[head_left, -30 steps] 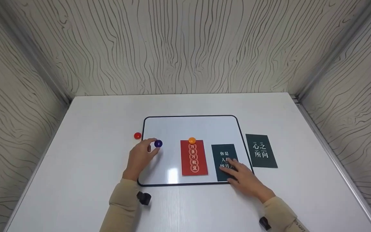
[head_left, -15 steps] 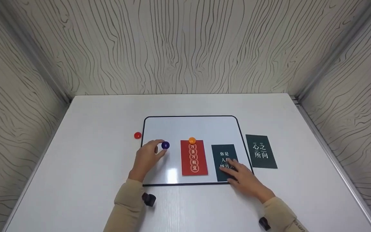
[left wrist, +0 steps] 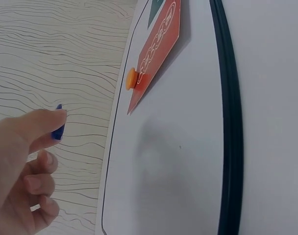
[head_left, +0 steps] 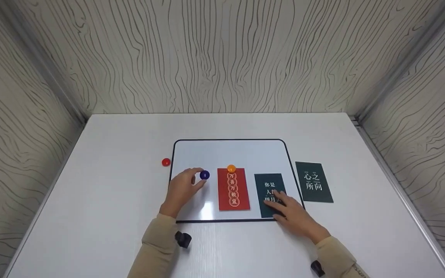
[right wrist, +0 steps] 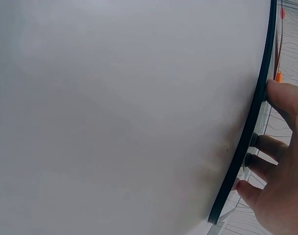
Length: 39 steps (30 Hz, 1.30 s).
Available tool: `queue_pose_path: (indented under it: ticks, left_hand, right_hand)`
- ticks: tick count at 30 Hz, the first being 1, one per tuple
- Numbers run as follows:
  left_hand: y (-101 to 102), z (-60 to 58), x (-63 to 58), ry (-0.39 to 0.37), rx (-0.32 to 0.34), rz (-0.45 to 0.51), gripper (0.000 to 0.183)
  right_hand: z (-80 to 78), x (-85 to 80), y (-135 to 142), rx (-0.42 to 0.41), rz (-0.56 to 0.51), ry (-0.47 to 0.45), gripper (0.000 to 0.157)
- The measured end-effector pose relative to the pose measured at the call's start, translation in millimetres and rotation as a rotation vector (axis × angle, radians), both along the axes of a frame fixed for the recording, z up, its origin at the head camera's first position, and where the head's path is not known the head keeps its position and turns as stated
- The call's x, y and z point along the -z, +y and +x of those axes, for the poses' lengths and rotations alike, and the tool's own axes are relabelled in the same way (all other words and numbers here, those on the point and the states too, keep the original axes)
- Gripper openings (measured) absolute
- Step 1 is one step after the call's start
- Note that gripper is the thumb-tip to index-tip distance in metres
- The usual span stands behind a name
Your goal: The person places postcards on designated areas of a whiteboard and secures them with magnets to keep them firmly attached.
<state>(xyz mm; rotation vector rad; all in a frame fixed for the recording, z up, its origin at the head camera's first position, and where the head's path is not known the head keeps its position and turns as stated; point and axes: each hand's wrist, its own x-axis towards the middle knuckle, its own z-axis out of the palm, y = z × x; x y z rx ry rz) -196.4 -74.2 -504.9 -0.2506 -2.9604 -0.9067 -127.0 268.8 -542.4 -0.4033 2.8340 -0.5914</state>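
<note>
My left hand (head_left: pixel 182 189) pinches a dark blue round magnet (head_left: pixel 204 175) between thumb and forefinger, over the left part of a framed whiteboard (head_left: pixel 226 152). In the left wrist view the magnet (left wrist: pixel 58 131) is mostly covered by the thumb, and the other fingers are curled beneath. Just right of it, a red card (head_left: pixel 233 193) with gold lettering lies on the board, an orange magnet (head_left: pixel 231 168) at its top edge. My right hand (head_left: pixel 294 217) rests with spread fingers on a dark green card (head_left: pixel 263 193) with white characters, partly hiding the lettering.
A red magnet (head_left: pixel 166 162) sits on the white table (head_left: pixel 122 154) just outside the board's left edge. Another dark green card (head_left: pixel 314 182) lies right of the board. Wood-grain patterned walls (head_left: pixel 222 58) enclose the table at the back and both sides.
My left hand has moved right across the board with the blue magnet, closer to the red card. The right hand has stayed on the green card.
</note>
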Motion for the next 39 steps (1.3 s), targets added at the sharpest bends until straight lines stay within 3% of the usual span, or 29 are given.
queue_pose_path:
  ticks: [11, 26, 39]
  left_hand:
    - [9, -1.2, -0.3, -0.048, 0.006, 0.008, 0.040]
    - [20, -0.7, -1.4, -0.012, 0.065, 0.003, 0.039]
    - [31, -1.5, -1.6, -0.037, 0.076, 0.004, 0.041]
  right_hand:
    - [0.1, 0.2, 0, 0.010, 0.001, -0.016, 0.046]
    - [2.2, -4.7, -5, 0.001, 0.024, -0.006, 0.045]
    - [1.3, -2.7, -9, -0.007, 0.017, -0.001, 0.046]
